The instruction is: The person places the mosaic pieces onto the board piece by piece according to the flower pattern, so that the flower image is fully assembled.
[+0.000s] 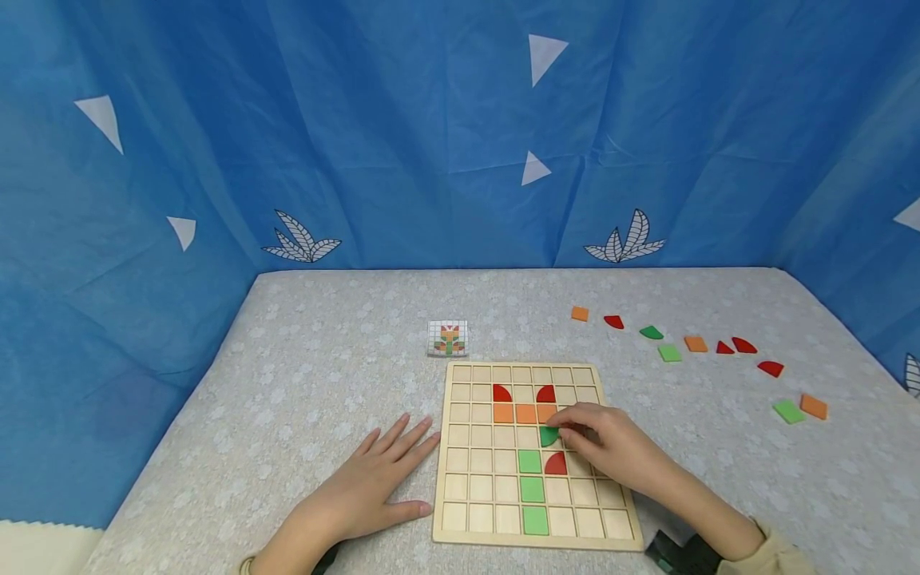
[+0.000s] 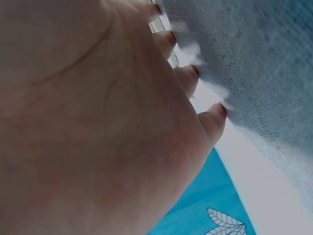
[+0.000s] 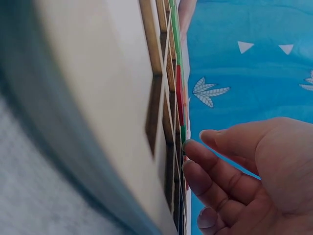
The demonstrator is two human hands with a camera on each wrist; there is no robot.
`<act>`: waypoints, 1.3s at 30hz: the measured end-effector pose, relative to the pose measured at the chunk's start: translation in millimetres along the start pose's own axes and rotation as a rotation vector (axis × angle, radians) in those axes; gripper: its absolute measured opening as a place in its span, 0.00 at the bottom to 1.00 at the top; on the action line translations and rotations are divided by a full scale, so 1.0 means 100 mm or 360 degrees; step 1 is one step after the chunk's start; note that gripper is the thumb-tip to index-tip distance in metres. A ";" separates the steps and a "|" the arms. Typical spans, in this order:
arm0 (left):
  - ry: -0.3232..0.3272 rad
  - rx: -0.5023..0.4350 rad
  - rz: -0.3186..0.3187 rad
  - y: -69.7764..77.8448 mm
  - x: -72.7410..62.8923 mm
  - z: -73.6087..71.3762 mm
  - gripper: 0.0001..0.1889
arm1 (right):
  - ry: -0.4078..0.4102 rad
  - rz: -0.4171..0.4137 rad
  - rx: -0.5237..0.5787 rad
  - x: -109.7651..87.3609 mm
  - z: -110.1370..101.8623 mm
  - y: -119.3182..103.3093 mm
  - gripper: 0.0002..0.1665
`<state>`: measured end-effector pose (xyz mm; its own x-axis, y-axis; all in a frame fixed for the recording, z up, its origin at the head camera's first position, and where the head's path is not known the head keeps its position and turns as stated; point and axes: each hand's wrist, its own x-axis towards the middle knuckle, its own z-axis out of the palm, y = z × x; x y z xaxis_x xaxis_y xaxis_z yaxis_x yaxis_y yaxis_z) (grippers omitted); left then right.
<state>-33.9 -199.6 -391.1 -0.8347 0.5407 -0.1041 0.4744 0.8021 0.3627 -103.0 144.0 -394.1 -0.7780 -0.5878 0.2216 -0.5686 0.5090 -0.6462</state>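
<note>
The fingertips of my right hand (image 1: 604, 439) touch or hover just at a dark green quarter-circle piece (image 1: 549, 436) on the wooden grid board (image 1: 460, 533); contact is hard to tell. Its thumb and fingers are slightly bent and apart in the right wrist view. Below that piece is a red quarter-circle (image 1: 556, 464), and above it an orange square (image 1: 526, 414) sits in a row with others. Light green squares (image 1: 532, 488) form a column. My left hand (image 1: 366, 487) lies spread on the tablecloth, fingertips beside the board's left edge, holding nothing.
A small pattern card (image 1: 448, 339) lies behind the board. Loose orange, red and green pieces are scattered at the right, among them a light green square (image 1: 789, 412) and a red quarter-circle (image 1: 771, 369). A blue curtain (image 1: 446, 144) hangs behind the table.
</note>
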 end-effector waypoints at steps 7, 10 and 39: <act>-0.0008 -0.0010 -0.0007 0.01 0.00 -0.01 0.42 | 0.0000 -0.0021 -0.0008 0.00 -0.01 0.01 0.10; -0.0012 -0.0010 -0.0009 0.01 0.00 0.00 0.42 | 0.0017 -0.0057 -0.0044 0.00 -0.06 0.03 0.11; -0.0029 -0.0022 -0.0014 0.01 -0.01 -0.01 0.42 | 0.0092 0.0521 -0.0544 -0.20 -0.93 0.88 0.31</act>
<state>-33.2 -199.8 -389.6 -0.8337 0.5380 -0.1242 0.4627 0.8035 0.3746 -162.4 259.0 -387.9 -0.9389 -0.3313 0.0930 -0.3391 0.8450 -0.4134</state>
